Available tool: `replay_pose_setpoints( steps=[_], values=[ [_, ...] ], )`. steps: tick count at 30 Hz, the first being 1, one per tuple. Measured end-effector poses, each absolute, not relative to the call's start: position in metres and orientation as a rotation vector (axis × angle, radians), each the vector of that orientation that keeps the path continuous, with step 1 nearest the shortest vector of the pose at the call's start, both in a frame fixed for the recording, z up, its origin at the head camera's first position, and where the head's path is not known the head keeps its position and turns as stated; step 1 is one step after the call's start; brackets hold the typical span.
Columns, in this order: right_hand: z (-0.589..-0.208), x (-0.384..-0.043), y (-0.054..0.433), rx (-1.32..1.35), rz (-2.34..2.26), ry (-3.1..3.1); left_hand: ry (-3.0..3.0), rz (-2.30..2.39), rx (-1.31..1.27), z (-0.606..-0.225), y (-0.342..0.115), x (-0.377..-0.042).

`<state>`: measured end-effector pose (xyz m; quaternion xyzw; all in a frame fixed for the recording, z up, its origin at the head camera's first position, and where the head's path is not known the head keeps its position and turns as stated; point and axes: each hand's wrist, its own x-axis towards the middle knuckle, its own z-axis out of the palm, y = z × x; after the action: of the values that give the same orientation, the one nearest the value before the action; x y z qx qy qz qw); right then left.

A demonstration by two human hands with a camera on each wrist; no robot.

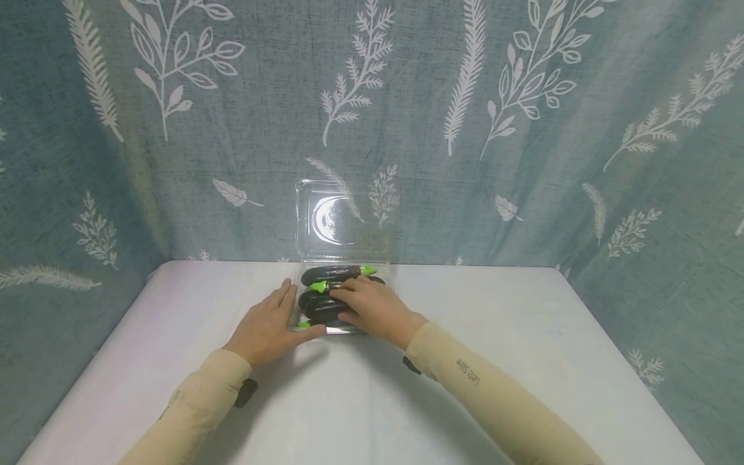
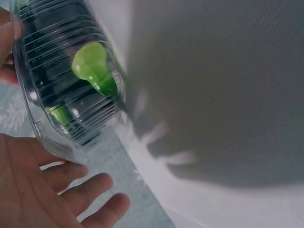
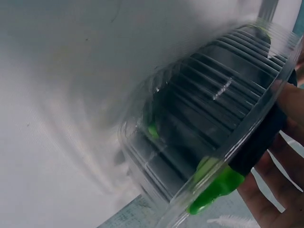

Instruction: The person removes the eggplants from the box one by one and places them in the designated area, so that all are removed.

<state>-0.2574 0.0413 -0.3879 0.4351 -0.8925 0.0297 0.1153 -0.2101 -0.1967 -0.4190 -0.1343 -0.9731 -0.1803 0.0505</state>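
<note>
A clear plastic clamshell box (image 1: 343, 330) stands at the table's back edge, its lid (image 1: 340, 248) raised. Several glossy dark eggplants (image 1: 328, 274) with bright green caps lie inside, side by side. My left hand (image 1: 270, 326) rests along the box's left side with straight fingers, its thumb reaching across the front corner. Seen from the left wrist, these fingers (image 2: 95, 194) are spread beside the ribbed wall. My right hand (image 1: 374, 307) reaches over the box and grips an eggplant (image 3: 259, 147) between thumb and fingers, partly covering the others.
A white-covered table (image 1: 494, 361) extends around the box. Close behind it hangs a grey-green curtain (image 1: 407, 200) with white leaf prints, which also borders the table on the left and right.
</note>
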Motion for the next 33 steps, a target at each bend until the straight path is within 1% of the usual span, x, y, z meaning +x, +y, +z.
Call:
replay_pose_setpoints(
  steps=[12, 20, 33],
  values=[
    [-0.391, -0.258, 0.038, 1.229, 0.071, -2.574, -2.963, -0.535, -0.404, -0.419, -0.198, -0.212],
    [-0.387, -0.258, 0.042, 1.244, 0.182, -2.504, -2.96, -0.54, -0.402, -0.418, -0.198, -0.211],
    [-0.369, -0.245, 0.059, 1.205, 0.411, -2.447, -2.96, -0.574, -0.409, -0.419, -0.196, -0.211]
  ],
)
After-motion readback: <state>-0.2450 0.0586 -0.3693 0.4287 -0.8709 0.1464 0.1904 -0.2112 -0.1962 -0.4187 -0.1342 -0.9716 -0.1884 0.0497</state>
